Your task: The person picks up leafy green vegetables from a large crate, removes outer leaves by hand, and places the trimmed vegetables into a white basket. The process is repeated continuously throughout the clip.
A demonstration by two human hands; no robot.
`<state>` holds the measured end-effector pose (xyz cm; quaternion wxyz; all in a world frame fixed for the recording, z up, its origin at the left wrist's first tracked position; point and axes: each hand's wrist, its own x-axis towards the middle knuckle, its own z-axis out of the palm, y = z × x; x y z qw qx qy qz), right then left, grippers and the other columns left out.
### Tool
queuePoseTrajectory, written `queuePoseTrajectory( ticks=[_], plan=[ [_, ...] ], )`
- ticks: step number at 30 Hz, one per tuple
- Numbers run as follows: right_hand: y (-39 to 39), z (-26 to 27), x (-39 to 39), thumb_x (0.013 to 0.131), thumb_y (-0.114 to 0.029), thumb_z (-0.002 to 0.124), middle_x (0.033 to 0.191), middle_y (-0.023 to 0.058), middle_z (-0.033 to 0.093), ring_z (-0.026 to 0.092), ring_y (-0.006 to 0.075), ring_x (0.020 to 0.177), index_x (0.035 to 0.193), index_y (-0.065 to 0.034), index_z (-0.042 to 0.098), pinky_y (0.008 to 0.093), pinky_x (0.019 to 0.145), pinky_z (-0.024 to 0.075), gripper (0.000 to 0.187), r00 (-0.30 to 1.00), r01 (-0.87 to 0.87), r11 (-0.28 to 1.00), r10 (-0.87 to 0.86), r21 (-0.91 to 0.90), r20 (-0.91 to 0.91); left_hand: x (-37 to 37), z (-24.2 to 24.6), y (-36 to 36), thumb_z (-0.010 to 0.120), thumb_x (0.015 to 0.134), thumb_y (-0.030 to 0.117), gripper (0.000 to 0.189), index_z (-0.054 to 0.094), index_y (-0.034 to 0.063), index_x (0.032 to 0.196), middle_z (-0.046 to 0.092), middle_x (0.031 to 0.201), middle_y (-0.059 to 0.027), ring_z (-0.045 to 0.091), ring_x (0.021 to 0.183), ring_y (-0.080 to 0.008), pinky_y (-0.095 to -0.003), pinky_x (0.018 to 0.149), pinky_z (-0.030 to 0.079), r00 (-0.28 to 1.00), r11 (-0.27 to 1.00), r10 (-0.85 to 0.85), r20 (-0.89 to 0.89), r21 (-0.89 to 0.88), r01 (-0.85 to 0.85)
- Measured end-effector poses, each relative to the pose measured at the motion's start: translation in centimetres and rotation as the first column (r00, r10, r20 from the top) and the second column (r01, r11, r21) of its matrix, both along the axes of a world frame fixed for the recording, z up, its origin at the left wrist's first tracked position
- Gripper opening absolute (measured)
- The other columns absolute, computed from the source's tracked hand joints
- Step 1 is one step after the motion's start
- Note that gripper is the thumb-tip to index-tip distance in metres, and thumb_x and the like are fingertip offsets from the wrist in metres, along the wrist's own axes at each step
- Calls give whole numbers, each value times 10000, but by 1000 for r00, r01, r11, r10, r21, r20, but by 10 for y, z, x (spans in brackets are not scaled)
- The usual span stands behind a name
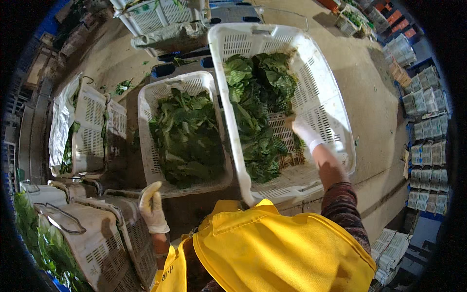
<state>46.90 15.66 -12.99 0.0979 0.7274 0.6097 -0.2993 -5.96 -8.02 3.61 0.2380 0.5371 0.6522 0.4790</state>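
Note:
Two white slatted plastic crates stand side by side before me. The left crate holds a heap of leafy greens. In the larger right crate, more dark green leaves lie along the left side and far end, and part of the slatted floor shows. My right hand, in a white glove, reaches over the right wall into this crate. Its fingertips are blurred, so I cannot tell whether they hold anything. My left hand, in a stained white glove, is raised by the left crate's near corner, fingers apart, holding nothing.
Upright crates with greens stand at left, and others with wire handles at lower left. Another crate sits at the back near a blue-grey pallet. Stacked crates line the right. Loose leaves litter the floor.

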Motion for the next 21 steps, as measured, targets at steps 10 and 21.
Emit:
queuePoseTrajectory(
  ticks=[10,21],
  plan=[
    [-19,-102,-60,734,-538,715,1523,145,233,282,294,1381,1494,-89,150,437,1097,308,1048,827,189,834,-420,-519,-374,72,10,51,642,875,127,127,687,58,970,687,948,-82,651,873,-200,-288,770,510,950,966,-228,-214,-176,191],
    [-41,-40,-87,810,-588,618,1366,238,401,397,335,1262,1337,34,397,380,1024,373,845,976,51,929,-124,-368,-178,74,2,59,596,865,136,126,691,68,912,696,918,-92,663,854,-254,-345,762,524,898,963,-270,-347,-112,247]
  ],
)
